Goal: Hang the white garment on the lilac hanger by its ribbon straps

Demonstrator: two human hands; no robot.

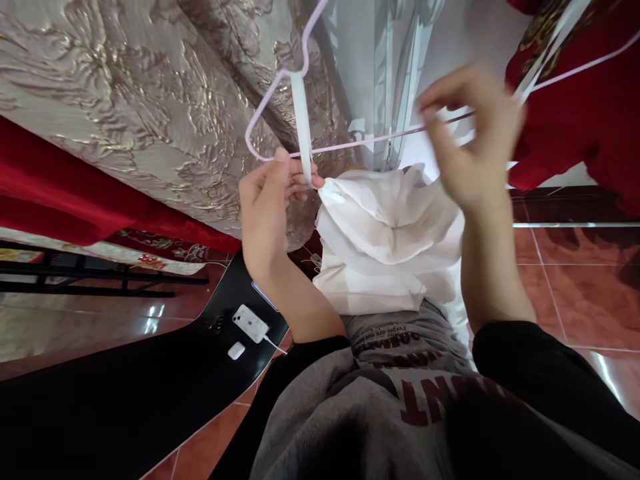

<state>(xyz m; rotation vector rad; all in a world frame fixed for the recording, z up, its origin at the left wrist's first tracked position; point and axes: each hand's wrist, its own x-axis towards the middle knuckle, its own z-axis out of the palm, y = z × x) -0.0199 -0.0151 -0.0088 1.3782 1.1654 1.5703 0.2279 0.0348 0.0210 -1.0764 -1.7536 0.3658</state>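
My left hand (270, 207) is closed, its fingers pinching the lower bar of a pale pink hanger (350, 143) and a white strap (303, 123). The strap loops over the hanger's near shoulder and runs down to a gathered white sheer garment (390, 227) lying over my lap. In front of the hanger bar, my right hand (473, 133) is raised and blurred by motion. Its thumb and forefinger are drawn together in a pinch; anything between them is too small to make out. A second white strap (555, 50) hangs at the hanger's far right end.
Embossed beige-pink fabric (115, 80) and red cloth (75, 187) hang on the left, more red cloth (590, 107) at the right. A black bench (140, 373) holds a white phone (250, 323) with a cable and a small white case (237, 350). Red tiles (575, 293) cover the floor.
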